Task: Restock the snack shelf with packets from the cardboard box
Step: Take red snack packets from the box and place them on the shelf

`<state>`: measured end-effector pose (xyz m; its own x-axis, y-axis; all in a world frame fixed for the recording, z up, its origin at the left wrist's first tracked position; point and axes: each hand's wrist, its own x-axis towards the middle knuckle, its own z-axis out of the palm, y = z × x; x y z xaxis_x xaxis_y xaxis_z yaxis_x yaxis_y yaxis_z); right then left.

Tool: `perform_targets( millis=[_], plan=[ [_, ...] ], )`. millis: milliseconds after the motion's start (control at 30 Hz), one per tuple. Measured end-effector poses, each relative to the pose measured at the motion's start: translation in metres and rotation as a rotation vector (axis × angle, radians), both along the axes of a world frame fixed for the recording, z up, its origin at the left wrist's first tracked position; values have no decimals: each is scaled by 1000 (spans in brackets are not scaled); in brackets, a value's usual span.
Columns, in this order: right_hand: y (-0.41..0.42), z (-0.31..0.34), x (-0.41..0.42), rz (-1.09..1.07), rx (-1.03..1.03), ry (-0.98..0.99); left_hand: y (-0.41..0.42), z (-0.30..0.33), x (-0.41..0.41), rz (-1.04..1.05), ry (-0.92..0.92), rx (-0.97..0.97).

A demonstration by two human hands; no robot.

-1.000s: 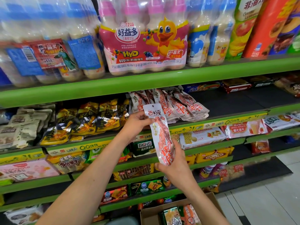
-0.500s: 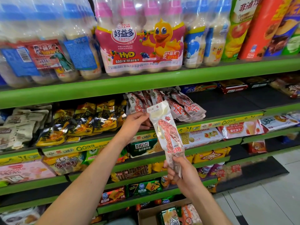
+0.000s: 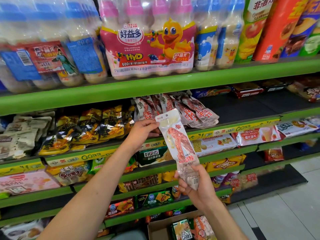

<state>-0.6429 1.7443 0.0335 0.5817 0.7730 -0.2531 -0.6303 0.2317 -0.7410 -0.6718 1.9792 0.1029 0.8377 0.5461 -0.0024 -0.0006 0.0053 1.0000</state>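
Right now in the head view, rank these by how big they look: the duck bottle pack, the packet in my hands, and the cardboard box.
1. Duck bottle pack, clearly largest.
2. Packet held in the left hand and right hand.
3. Cardboard box, but it is cut off by the frame edge, so its rank against the packet is unsure.

Bright, even overhead light fills the aisle, throwing white glare onto the plastic wrap of the drink bottles on the top shelf. Wide-angle bending curves the green shelf edges, and the far-left packets look smeared and soft.
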Motion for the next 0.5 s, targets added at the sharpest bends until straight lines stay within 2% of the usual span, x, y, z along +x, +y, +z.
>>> perform_targets(
  millis=[500],
  plan=[
    [-4, -2, 5, -5, 40, 35, -1, 0, -1, 15, 11, -10]
  ],
)
